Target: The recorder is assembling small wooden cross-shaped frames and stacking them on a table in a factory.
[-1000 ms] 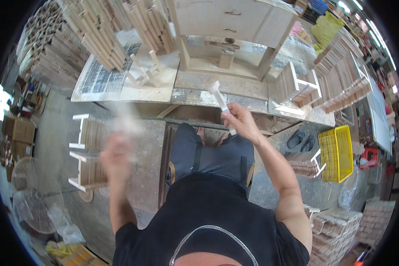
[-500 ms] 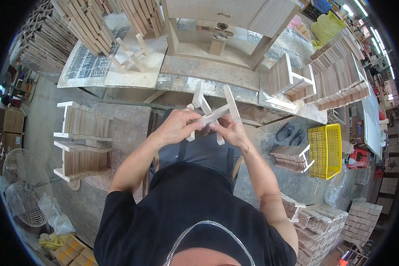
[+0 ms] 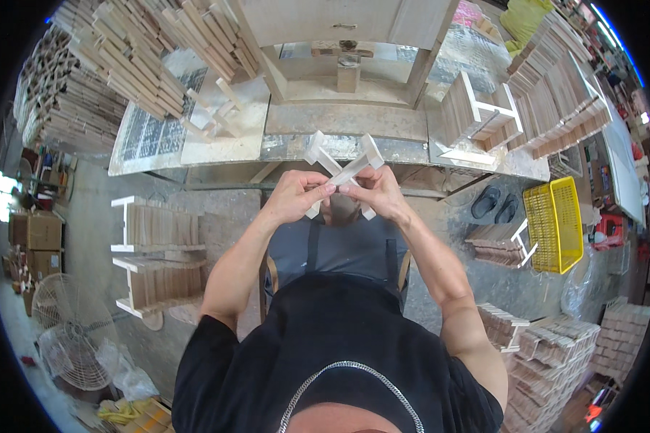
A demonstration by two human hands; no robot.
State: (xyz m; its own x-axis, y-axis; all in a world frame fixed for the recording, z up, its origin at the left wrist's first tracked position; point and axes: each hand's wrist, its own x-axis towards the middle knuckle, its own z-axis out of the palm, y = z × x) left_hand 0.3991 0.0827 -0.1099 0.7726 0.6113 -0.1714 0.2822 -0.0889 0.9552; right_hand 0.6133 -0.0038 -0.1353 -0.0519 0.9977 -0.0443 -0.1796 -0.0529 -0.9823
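Observation:
Above my lap, at the near edge of the workbench (image 3: 282,149), I hold a pale wooden X-shaped frame (image 3: 354,168), made of bars that cross at the middle with short crosspieces at their ends. My left hand (image 3: 295,195) is closed on its left side, thumb and fingers pinching close to the crossing. On the other side my right hand (image 3: 380,193) grips the bar the same way, its fingertips partly hidden behind the wood. The two thumbs nearly meet below the crossing.
On the bench stand a wooden jig (image 3: 349,75), bundled sticks (image 3: 133,65) at left and stacked H-shaped frames (image 3: 563,108) at right. More frame stacks (image 3: 162,225) sit to my left. A yellow crate (image 3: 552,227), dark slippers (image 3: 496,205) and a floor fan (image 3: 72,328) are on the floor.
The wooden frame has turned in my hands, its bars now showing as a clear X with upper ends closer together. My hands have drawn nearer each other. The whole view has shifted slightly.

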